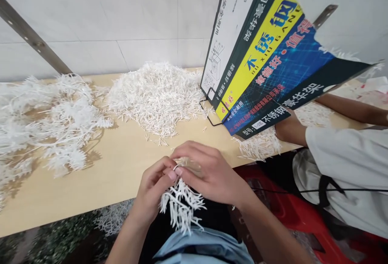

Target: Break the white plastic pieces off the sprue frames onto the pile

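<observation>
A white, branched plastic sprig point(183, 205) hangs below my fingers at the near edge of the table. My left hand point(156, 185) pinches its top end between thumb and fingertips. From the other side, my right hand point(209, 171) closes on the same top end, its thumb almost meeting the left thumb. A thin white stem shows between the two thumbs. The rest of the grip is hidden behind my fingers. Just beyond my hands lies a heap of short white plastic pieces point(160, 94).
Loose white branched sprigs point(60, 114) spread over the left of the wooden table point(121, 175). A printed cardboard panel point(257, 62) stands upright at the right in a black wire stand point(212, 110). Behind it, a person's arm point(291, 128) reaches over more white pieces. A red stool point(291, 211) is below.
</observation>
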A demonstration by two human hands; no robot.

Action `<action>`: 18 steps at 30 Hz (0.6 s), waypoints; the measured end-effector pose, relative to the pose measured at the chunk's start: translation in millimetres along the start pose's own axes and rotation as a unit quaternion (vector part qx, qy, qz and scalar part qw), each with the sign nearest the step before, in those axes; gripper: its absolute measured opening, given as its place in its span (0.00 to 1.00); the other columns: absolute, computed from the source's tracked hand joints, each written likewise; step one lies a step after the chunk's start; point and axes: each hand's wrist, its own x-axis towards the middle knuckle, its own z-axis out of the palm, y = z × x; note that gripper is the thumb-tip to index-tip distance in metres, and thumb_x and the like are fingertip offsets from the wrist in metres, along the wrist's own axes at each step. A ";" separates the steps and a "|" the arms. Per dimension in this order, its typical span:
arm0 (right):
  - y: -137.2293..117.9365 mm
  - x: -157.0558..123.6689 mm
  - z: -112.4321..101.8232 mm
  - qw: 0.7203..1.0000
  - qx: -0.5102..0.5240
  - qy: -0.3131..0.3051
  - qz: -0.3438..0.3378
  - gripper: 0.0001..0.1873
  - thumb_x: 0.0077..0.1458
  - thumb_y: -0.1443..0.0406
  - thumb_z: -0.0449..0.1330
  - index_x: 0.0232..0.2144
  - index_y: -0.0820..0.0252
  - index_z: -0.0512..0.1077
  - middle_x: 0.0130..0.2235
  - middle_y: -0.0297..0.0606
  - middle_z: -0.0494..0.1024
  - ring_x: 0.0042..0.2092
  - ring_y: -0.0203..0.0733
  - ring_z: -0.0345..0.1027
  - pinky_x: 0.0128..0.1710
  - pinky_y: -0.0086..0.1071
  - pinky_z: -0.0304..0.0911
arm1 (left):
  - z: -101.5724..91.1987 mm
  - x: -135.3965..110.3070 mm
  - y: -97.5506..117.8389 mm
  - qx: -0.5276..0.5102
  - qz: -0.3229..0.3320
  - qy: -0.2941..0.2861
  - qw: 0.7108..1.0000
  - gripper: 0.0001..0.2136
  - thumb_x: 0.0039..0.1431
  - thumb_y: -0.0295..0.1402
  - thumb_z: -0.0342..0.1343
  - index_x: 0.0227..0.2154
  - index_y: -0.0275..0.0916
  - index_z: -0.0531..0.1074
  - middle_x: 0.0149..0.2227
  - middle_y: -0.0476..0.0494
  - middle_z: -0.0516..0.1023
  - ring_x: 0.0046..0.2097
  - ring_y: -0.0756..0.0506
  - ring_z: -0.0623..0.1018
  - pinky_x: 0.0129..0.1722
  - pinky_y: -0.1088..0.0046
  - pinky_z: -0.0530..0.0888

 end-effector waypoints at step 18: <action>20.0 -57.7 23.3 0.972 0.067 0.028 0.222 0.09 0.65 0.64 0.60 0.31 0.59 0.75 0.28 0.32 0.75 0.30 0.36 0.67 0.31 0.27 0.62 | -8.4 0.8 -9.4 0.178 0.037 -0.097 0.979 0.13 0.70 0.39 0.57 0.31 0.38 0.75 0.42 0.41 0.79 0.43 0.44 0.76 0.45 0.70 0.70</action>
